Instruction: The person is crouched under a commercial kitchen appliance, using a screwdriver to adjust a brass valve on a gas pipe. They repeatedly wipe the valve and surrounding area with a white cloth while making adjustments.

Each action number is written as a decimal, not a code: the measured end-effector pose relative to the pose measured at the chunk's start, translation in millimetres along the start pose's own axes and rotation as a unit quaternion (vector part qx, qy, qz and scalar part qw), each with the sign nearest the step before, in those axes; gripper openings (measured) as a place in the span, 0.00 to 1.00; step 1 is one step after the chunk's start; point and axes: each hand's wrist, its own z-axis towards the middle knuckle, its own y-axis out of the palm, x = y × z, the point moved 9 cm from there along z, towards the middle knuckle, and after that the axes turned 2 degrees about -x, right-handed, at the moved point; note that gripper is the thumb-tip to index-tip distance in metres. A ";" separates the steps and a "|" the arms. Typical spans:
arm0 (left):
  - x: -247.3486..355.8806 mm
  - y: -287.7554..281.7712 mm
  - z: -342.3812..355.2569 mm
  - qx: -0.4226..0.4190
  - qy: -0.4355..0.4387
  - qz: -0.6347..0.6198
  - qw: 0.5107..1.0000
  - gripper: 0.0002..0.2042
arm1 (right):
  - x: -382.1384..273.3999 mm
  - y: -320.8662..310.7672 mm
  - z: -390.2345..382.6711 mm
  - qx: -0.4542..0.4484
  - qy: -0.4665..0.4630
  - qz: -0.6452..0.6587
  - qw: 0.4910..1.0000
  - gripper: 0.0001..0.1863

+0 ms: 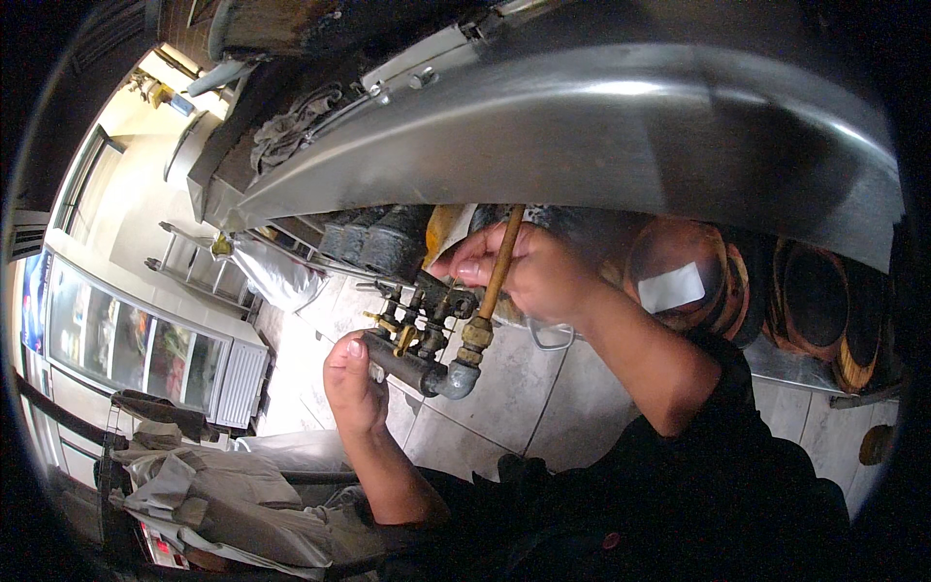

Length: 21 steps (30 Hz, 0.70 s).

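A valve manifold (402,365), a dark thick pipe with several small brass valves (405,339) along it, is in front of me beneath a steel counter edge. My left hand (354,384) is closed round its left end, thumb on top. At its other end a grey elbow (458,379) and a brass fitting (476,335) join it to a copper-brown pipe (506,257) that rises under the counter. My right hand (533,274) is partly behind this pipe, fingers pinched together near the valves. What they hold, if anything, I cannot make out.
The curved steel counter front (582,145) spans the space above my hands. Stacked round wooden boards (815,296) and dark stacked pans (378,240) are on a low shelf. A glass-door fridge (126,339) is at left, with grey cloths (223,495) nearer me.
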 end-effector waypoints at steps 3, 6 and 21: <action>1.0 0.2 -1.6 0.001 -0.009 -0.006 1.000 0.15 | 6.7 -8.7 -1.2 0.053 0.064 0.025 0.996 0.07; -1.5 -2.2 -1.2 0.018 -0.006 -0.006 1.000 0.15 | -3.8 4.1 -3.9 0.017 0.003 -0.071 0.997 0.07; -2.3 -4.9 0.0 0.009 0.000 0.004 1.000 0.15 | 3.1 1.3 -2.9 0.022 0.021 -0.116 0.993 0.09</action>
